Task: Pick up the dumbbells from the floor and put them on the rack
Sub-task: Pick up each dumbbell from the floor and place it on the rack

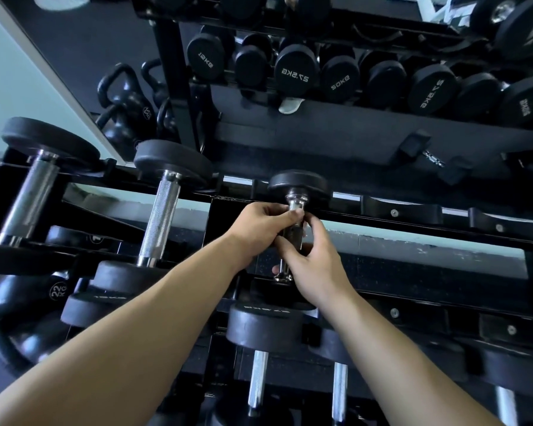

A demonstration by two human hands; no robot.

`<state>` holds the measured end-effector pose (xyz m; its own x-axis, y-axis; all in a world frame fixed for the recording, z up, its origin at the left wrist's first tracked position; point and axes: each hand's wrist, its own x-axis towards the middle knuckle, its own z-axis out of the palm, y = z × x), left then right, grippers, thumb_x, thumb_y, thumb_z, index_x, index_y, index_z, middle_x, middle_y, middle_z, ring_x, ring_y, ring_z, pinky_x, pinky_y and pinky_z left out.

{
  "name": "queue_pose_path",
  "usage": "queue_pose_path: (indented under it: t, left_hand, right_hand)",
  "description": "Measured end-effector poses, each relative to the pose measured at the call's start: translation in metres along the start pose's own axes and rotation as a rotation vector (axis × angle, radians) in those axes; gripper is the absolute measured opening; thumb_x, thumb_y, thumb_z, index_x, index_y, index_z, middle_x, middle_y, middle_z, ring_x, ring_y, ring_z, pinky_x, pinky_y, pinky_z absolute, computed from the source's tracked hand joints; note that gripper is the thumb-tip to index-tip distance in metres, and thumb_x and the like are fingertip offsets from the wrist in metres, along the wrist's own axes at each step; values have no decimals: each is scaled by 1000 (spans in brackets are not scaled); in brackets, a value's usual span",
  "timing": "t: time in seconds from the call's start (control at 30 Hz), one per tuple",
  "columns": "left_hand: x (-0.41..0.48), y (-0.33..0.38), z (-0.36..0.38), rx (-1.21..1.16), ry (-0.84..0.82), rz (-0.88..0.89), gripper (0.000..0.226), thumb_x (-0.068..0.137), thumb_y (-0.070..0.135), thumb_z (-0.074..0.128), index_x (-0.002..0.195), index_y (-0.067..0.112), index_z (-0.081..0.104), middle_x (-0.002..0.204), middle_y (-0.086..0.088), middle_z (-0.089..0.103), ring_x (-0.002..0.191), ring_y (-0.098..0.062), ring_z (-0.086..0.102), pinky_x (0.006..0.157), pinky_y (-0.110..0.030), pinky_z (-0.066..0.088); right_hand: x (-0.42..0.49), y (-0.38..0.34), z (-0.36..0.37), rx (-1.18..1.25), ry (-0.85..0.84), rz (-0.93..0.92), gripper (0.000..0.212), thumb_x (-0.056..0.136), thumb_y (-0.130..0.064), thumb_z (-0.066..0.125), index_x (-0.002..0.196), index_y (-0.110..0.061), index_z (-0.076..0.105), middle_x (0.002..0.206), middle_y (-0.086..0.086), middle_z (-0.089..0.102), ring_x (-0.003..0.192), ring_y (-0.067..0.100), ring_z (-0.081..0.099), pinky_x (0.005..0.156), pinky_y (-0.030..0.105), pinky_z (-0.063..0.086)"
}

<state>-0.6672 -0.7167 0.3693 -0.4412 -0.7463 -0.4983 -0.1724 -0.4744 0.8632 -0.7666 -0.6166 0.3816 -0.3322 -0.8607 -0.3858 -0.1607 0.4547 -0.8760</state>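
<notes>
Two hands, left hand (260, 224) and right hand (308, 265), curl round the chrome handle of a black round-headed dumbbell (299, 182) lying across the black steel rack's (428, 298) top tier, far head at the rear rail: seemingly seated, release pending, empty cradles (394, 212) rightward; a lower-tier dumbbell head (265, 327) reads "27.5KG".

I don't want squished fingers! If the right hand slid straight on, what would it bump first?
Probably the left hand, gripping the same dumbbell just ahead of the right hand; depth unclear.
</notes>
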Motion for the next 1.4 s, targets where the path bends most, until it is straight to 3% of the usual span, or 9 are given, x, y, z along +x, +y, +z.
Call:
queue_pose_path:
  t: [0.13,0.23,0.33,0.6,0.73,0.87,1.03,1.23,1.4]
  left_hand:
    - [-5,2,2,58,57,0,23,95,26,76,102,5,79,81,-5,77,62,-11,70,60,-21,60]
    - [-12,2,-5,6,72,2,29,93,30,78,105,4,80,88,-8,78,75,-14,73,73,-27,62]
    - [-28,1,-19,-24,66,22,30,93,33,77,106,5,80,95,-8,79,90,-18,74,92,-36,63]
    - [-84,-4,-44,30,109,100,16,96,30,75,104,16,75,113,-16,78,113,-30,74,101,-43,61]
    - [-122,-11,-57,30,137,137,26,97,28,74,114,10,74,112,-17,79,111,-32,75,101,-44,61]
    - [-174,-31,-87,-16,199,193,18,98,20,71,112,10,74,109,-17,80,99,-21,78,98,-41,62]
    - [-258,-97,-140,-94,333,185,14,98,21,72,110,16,74,110,-20,80,108,-33,76,100,-44,61]
    - [-380,-242,-217,-263,597,64,17,100,18,68,116,13,72,114,-19,79,113,-34,74,102,-46,59]
    - [-468,-390,-256,-372,840,-63,25,82,42,74,101,26,76,104,-8,83,108,-29,77,103,-47,59]
  right_hand:
    - [-1,-2,1,-31,12,4,61,96,-43,69,149,-40,40,105,-8,77,83,12,77,80,27,59]
    - [-3,-5,-1,-90,54,-21,63,96,-46,68,152,-37,39,126,-9,67,108,10,66,87,23,48]
    - [-11,-8,-3,-141,147,-51,66,94,-53,67,152,-35,41,134,-1,65,122,20,64,104,38,51]
    - [-74,-20,18,-225,242,-305,37,91,-44,70,124,-36,55,118,-19,56,111,-3,57,89,16,44]
    - [-109,-17,40,-227,208,-356,50,87,-55,67,127,-25,62,117,-7,68,111,11,65,98,30,52]
    - [-147,-14,74,-200,34,-377,31,92,-34,74,121,-26,64,108,-5,69,98,4,66,82,10,50]
    - [-199,8,141,-208,-305,-345,25,93,-28,75,112,-37,62,101,-7,70,92,4,67,78,12,51]
    - [-265,80,269,-303,-638,-272,36,82,-48,71,115,-38,63,101,-6,70,87,5,68,83,20,55]
    - [-312,166,369,-432,-856,-250,35,82,-49,74,114,-40,63,101,-4,73,90,11,71,84,21,57]
